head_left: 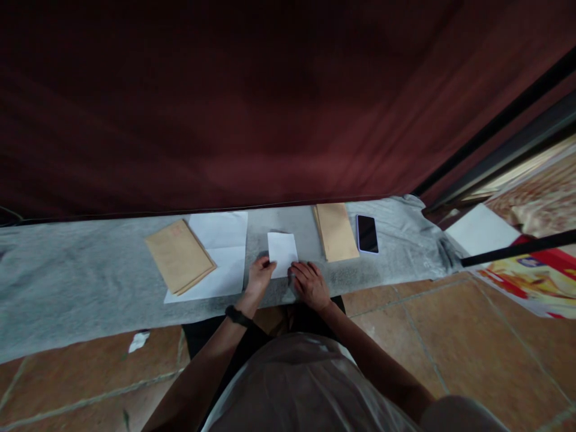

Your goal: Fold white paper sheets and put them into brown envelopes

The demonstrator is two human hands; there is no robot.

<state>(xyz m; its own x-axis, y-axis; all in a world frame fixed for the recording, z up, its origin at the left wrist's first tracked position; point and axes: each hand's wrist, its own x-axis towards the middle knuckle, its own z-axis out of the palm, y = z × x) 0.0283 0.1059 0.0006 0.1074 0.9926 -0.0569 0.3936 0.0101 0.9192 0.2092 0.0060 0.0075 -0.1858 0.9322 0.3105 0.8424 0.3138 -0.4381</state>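
Note:
A small folded sheet of white paper (283, 253) lies between my hands on the grey cloth. My left hand (260, 275) pinches its lower left edge, thumb on top. At its lower right corner my right hand (311, 284) rests with fingers stretched out, the fingertips touching the paper. Left of my hands, a stack of brown envelopes (180, 257) lies on larger white sheets (227, 252) that show fold creases. To the right is another stack of brown envelopes (338, 233).
A phone (368, 234) with a dark screen lies right of the right stack. The grey cloth (81, 276) covers a long narrow surface, with a dark red curtain (270, 108) behind it. Black bars (517, 249) and a colourful box (531, 279) stand at the right. Crumpled white tissue (138, 341) lies on the tiled floor.

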